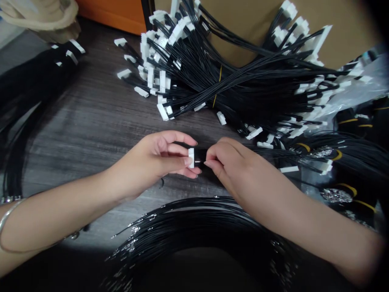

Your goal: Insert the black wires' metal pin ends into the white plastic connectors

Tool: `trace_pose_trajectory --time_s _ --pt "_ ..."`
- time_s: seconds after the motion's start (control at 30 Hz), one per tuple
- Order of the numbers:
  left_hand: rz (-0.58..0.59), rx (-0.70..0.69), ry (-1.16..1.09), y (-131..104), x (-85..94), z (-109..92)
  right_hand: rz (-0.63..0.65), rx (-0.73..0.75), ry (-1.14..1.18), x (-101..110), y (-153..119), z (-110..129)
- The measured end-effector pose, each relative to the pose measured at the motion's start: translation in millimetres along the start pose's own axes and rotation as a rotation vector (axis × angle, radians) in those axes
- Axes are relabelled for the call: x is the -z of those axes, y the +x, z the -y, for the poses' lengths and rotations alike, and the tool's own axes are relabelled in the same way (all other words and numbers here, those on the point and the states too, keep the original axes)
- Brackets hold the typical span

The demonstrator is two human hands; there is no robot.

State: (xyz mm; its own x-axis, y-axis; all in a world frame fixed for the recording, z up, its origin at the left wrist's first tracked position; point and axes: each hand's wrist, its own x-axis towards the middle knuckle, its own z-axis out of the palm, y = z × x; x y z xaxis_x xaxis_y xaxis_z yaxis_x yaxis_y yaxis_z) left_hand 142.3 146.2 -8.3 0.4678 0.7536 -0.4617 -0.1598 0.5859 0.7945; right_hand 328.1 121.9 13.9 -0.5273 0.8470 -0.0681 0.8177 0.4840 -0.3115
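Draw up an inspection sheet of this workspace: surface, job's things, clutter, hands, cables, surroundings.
Surface: dark wood-grain table.
Job's things: small white connector, with black wiring at its right.
Clutter: clear plastic at the right.
Hands: left hand holds the connector; right hand pinches the wiring.
Cables: cable pile with white ends beyond the hands, a yellow tie across it; silver-tipped wires nearer the camera; dark bundle at left.
Surroundings: orange panel and tan panel behind.
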Motion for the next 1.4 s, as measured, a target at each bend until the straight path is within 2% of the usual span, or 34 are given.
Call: trace_pose_trajectory --time_s 0.23,0.57,0.77,0.83,0.97,1.07,1.2,1.3,1.4 --pt "0.006 -0.013 -0.006 -0.2 1.3 1.8 -0.107 0.004 0.012 -5.1 2.2 2.3" --pt "0.043 -0.039 -0.015 2.4 4.6 4.4 -0.145 0.054 0.037 -11.4 5.0 -0.2" --pt "0.007 -0.057 0.039 2.3 2.5 6.2 -0.218 0.062 -0.029 -21.7 8.0 6.2" --pt "-0.017 -0.057 0.040 1.8 1.6 6.8 -0.206 0.056 -0.028 -20.6 9.3 6.9" --pt "0.017 -0.039 -0.024 -0.2 2.3 5.0 -0.141 0.118 -0.004 -1.7 5.3 -0.4" --pt "0.054 0.003 -0.143 -0.5 5.8 0.2 -0.100 0.146 -0.035 17.9 -3.0 -16.2" --pt "0.111 -0.031 -0.269 -0.6 8.5 -8.0 0.080 0.097 -0.126 40.7 -10.6 -39.7" --pt "0.166 -0.173 -0.168 -8.0 3.8 -11.1 0.154 0.095 -0.034 60.8 -16.1 -43.9" --pt "0.173 -0.326 0.119 -24.7 -6.1 -10.4 0.249 0.120 0.108 79.0 -25.5 -35.6"
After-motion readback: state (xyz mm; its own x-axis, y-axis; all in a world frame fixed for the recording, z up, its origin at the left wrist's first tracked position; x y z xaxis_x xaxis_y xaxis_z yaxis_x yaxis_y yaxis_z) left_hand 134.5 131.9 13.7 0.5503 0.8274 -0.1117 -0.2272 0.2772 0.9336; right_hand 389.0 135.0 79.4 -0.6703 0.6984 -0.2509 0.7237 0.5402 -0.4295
